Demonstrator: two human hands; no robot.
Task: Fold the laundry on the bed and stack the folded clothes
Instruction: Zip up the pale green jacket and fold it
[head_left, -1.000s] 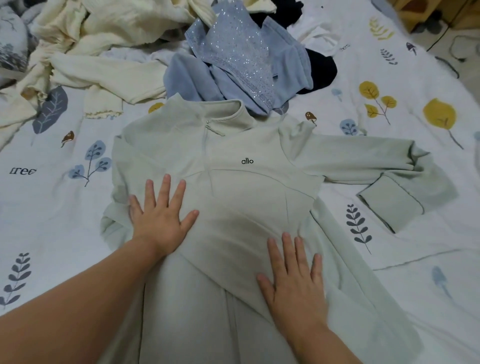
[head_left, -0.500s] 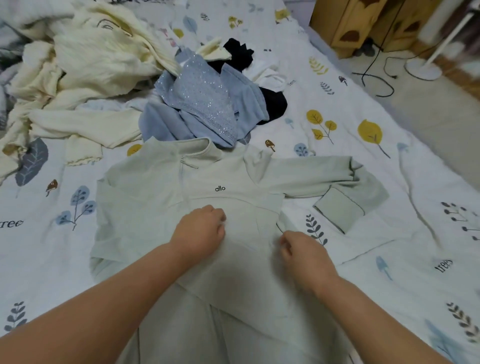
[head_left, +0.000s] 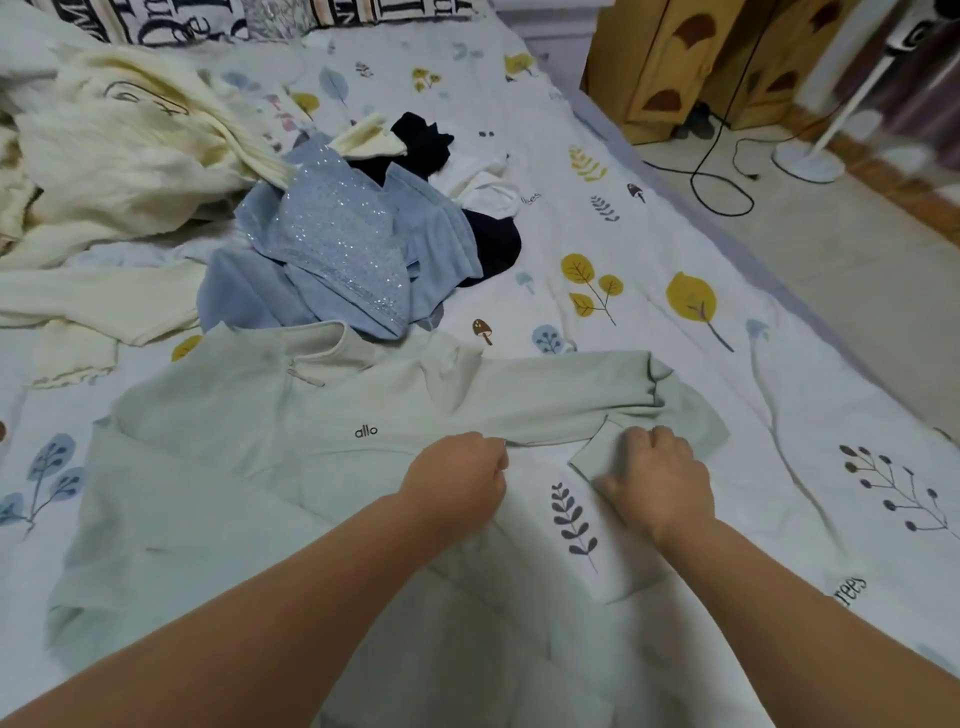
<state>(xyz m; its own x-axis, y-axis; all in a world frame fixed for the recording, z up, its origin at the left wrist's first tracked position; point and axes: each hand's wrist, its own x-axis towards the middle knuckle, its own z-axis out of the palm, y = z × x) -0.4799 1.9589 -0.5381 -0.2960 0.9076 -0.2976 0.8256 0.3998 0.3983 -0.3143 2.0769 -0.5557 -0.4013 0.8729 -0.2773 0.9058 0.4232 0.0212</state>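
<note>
A pale green zip-neck sweatshirt (head_left: 218, 467) with a small black logo lies face up on the bed. Its right sleeve (head_left: 561, 395) stretches out to the right and bends back at the cuff. My left hand (head_left: 457, 478) pinches the fabric at the armpit, fingers curled. My right hand (head_left: 657, 478) grips the sleeve's folded-back cuff end. Behind the sweatshirt lies an unfolded heap: a blue sparkly garment (head_left: 332, 244), cream knitwear (head_left: 119, 156), black items (head_left: 488, 244) and a white piece (head_left: 483, 182).
The bedsheet (head_left: 675, 249) is white with leaf prints. Its right edge runs diagonally along the floor (head_left: 857, 249). A wooden cabinet (head_left: 691, 62), a black cable (head_left: 717, 182) and a fan stand base (head_left: 808, 161) are on the floor beyond. Pillows lie at the head.
Both hands went from lying flat on the sweatshirt's body to curling on fabric, then shifted right; the right hand now holds the sleeve cuff. The view has tilted up.
</note>
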